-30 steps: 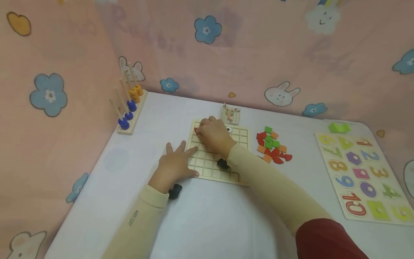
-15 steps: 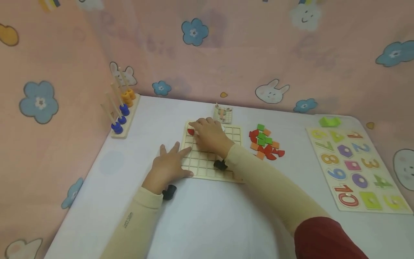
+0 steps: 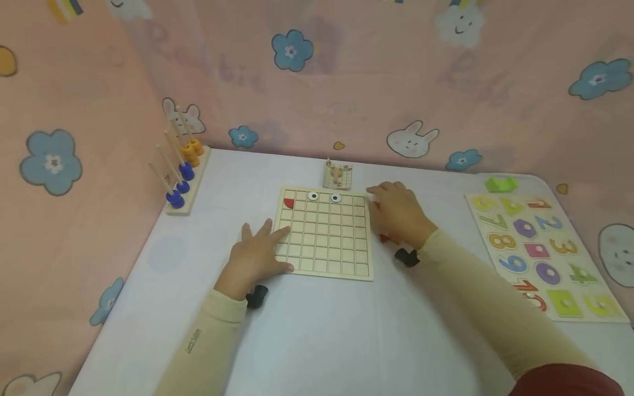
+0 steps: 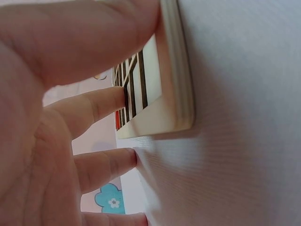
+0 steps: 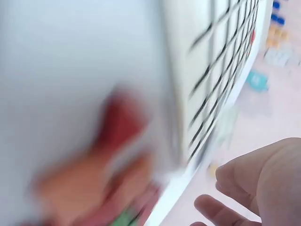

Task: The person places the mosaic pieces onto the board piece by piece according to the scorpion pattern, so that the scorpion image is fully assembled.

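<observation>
- The board [image 3: 317,242] lies flat on the white table [image 3: 307,341], between the two hands, its squares facing up.
- The left hand [image 3: 253,257] is at the board's near left part with its fingers spread; thumb and forefinger touch the board, the thumb at the near left corner and the forefinger at the left edge farther up. The other fingers reach past the board, to its left.
- The right hand [image 3: 402,213] is just right of the board's far right part, its fingers loosely bent and parted, the forefinger pointing left towards the board's edge.
- The loose pieces [image 3: 391,238] lie right of the board, mostly hidden by the right hand in the head view; the right wrist view shows red, orange and green ones, partly blurred.
- A red piece [image 3: 289,204] sits at the far left of the board, well apart from the right hand.
- Two eye pieces, the left eye [image 3: 313,196] and the right eye [image 3: 335,198], sit along the far edge, apart from each other.
- A small card [image 3: 338,175] is just beyond the board.
- Far left stands a peg rack [image 3: 195,181] with blue and orange rings; on the right lies a number board [image 3: 564,269], with a green block [image 3: 501,184] at its far end.
</observation>
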`<state>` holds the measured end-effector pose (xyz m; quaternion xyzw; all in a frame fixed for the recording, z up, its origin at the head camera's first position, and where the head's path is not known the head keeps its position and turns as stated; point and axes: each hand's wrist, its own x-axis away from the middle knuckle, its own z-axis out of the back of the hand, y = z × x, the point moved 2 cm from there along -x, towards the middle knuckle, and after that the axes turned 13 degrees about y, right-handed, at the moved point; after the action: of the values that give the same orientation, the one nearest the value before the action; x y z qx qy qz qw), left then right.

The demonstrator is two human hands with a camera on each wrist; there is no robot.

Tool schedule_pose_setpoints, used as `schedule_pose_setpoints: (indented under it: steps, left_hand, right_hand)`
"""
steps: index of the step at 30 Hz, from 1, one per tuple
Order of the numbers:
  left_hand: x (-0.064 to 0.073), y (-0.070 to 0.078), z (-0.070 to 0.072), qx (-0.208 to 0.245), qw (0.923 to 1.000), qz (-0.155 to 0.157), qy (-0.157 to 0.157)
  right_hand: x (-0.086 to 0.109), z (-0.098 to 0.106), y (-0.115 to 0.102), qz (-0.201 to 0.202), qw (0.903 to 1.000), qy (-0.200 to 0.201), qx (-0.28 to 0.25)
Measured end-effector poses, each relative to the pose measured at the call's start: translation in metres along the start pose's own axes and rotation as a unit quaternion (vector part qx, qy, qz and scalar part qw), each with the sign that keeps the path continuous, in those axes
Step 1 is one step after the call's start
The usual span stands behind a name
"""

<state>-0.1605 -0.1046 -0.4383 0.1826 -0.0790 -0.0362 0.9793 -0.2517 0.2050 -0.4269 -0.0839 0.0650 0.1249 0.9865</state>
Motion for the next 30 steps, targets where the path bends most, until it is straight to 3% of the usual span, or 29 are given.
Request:
schedule_pose_setpoints:
  steps: [3, 7, 22, 30]
  left_hand:
    - [0.001, -0.001, 0.0, 0.0, 1.0, 0.0, -0.001]
    - [0.002, -0.002, 0.001, 0.001, 1.0, -0.003, -0.003]
    - [0.001, -0.002, 0.002, -0.003, 1.0, -0.007, -0.002]
    - [0.0, -0.003, -0.002, -0.008, 0.9999, -0.008, 0.002]
  right_hand:
    - [0.008, 0.004, 0.026, -0.008, 0.9999, 0.01, 0.011]
    - [0.016, 0.003, 0.042, -0.015, 0.9997, -0.001, 0.017]
    - [0.003, -0.007, 0.049, 0.001, 0.9993, 0.019, 0.032]
    - [-0.004, -0.008, 0.048, -0.025, 0.9996, 0.007, 0.005]
